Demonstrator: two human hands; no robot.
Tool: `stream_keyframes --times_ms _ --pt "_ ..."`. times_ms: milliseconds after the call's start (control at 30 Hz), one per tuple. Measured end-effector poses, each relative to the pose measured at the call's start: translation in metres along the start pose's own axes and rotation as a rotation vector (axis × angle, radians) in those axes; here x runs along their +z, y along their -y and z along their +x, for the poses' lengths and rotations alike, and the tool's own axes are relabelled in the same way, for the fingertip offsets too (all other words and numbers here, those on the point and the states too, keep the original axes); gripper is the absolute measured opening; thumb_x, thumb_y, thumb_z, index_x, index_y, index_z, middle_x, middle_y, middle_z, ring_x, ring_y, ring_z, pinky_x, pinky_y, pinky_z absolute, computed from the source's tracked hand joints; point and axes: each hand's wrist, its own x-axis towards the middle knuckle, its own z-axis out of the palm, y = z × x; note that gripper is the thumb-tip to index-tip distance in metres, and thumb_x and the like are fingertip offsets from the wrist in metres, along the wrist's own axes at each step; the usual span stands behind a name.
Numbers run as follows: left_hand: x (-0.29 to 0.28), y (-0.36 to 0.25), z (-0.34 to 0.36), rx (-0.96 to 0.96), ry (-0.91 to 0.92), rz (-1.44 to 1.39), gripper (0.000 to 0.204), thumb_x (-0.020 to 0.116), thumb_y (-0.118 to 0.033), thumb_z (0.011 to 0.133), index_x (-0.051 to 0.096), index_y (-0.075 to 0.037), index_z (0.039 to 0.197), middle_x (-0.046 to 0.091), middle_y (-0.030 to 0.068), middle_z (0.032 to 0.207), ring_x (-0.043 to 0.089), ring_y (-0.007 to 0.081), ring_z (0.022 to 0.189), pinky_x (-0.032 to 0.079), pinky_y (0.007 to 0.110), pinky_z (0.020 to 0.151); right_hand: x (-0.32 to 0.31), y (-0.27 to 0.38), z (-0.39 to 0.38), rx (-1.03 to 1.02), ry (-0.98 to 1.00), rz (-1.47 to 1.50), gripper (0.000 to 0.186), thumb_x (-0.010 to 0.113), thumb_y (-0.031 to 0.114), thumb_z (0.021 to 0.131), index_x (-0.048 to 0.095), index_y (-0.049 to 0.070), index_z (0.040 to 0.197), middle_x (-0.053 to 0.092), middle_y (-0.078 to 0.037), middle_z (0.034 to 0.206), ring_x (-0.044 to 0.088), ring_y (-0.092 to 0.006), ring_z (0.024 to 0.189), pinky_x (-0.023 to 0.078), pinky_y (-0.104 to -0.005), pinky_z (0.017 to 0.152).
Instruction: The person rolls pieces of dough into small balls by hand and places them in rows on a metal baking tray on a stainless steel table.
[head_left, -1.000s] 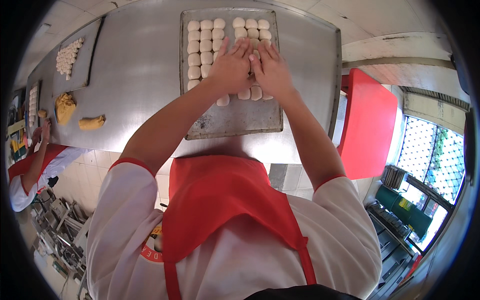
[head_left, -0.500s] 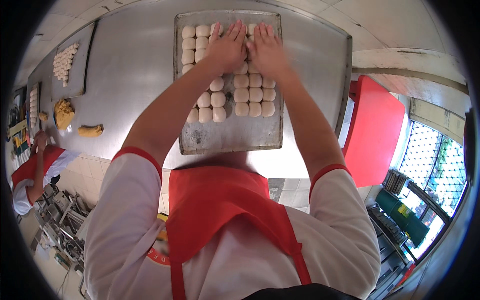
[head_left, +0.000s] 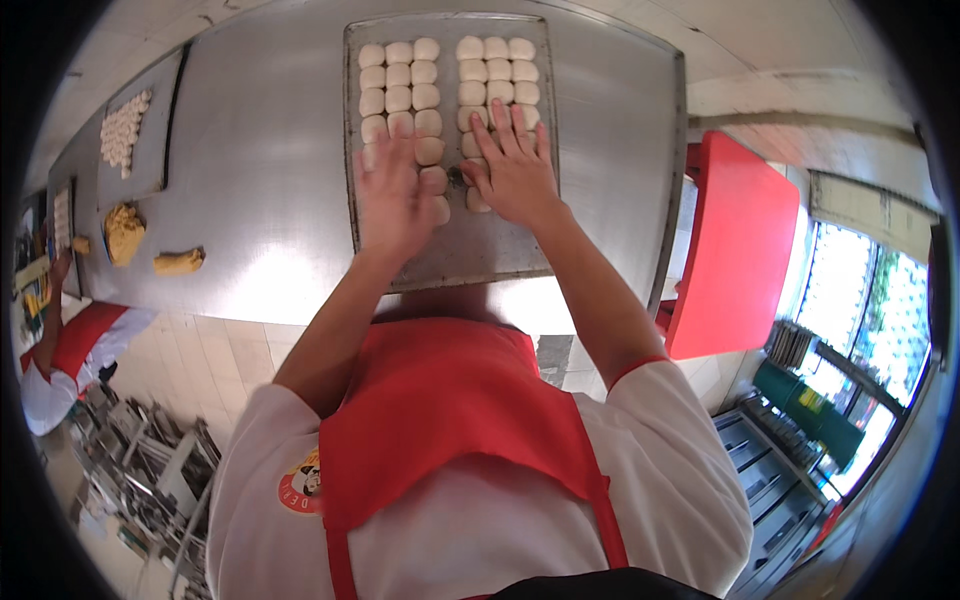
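Two blocks of pale round dough balls [head_left: 398,75] sit in rows on a worn metal baking tray [head_left: 440,262], with a narrow gap between the blocks. My right hand [head_left: 513,170] lies flat with fingers spread over the near part of the right block, covering several balls. Over the near part of the left block is my left hand [head_left: 392,200], its fingers stretched out but smeared by motion. Whether the left palm touches the dough cannot be made out. Neither hand grips anything.
The tray rests on a steel table [head_left: 265,130]. On the left are a lump of yellowish dough [head_left: 125,234], a dough roll [head_left: 180,262] and another tray [head_left: 150,170] with small dough pieces. A co-worker [head_left: 70,345] stands far left. A red panel [head_left: 735,250] rises beyond the table's right edge.
Both hands have come back from the far end of the tray toward its near end and moved apart, uncovering the far rows. The co-worker's arm has shifted.
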Motion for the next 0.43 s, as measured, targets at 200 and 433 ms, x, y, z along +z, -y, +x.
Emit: stream_keyframes --times_ms 200,433 --pt "-0.064 0.064 -0.062 -0.318 -0.015 -0.177 0.044 0.059 -0.015 0.105 0.057 0.002 0.146 0.057 0.0309 0.142 0.064 0.0445 0.125 0.054 0.049 0.103 0.011 0.033 -0.036 -0.011 -0.081 0.033 0.077 0.037 0.061 0.111 0.036 0.010 0.167 0.020 -0.016 0.178 0.014 -0.0412 0.164 0.011 -0.0598 0.132" --pt "-0.041 0.107 -0.072 -0.486 0.127 -0.244 0.040 0.060 -0.024 0.106 0.068 0.005 0.133 0.074 0.0254 0.119 0.073 0.0359 0.111 0.055 0.043 0.098 -0.022 0.022 -0.054 0.379 -0.325 0.493 0.051 0.048 0.034 0.113 0.054 0.005 0.154 0.042 -0.021 0.168 0.039 -0.0395 0.154 0.034 -0.0467 0.127"
